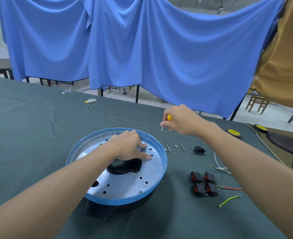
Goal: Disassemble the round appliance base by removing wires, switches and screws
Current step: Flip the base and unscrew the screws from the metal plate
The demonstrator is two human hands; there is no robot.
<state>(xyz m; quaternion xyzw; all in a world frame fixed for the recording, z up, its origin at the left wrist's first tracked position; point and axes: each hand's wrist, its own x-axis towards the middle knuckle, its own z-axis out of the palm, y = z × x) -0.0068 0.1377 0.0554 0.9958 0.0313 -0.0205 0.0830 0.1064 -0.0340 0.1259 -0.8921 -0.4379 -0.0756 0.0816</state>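
The left hand lies flat and released on the silver plate of the round appliance base, with the fingers spread near the far rim and grasping nothing. The right hand is clenched around a screwdriver with a yellow handle; it is raised over the counter, behind and to the right of the base, and a short piece of the metal tip shows below the fingers. The base stands in the middle of the counter, close to the person, with a blue rim, a perforated silver plate, a black part in its centre and one screw near the front edge. To the right of the base, a few small metal pieces lie in a row, and beside them lies a black socket. Nearer to the person, four black switches with red faces lie together in a square. Around them are a white wire, a red wire and a yellow-green wire. Blue cloth hangs behind the counter.
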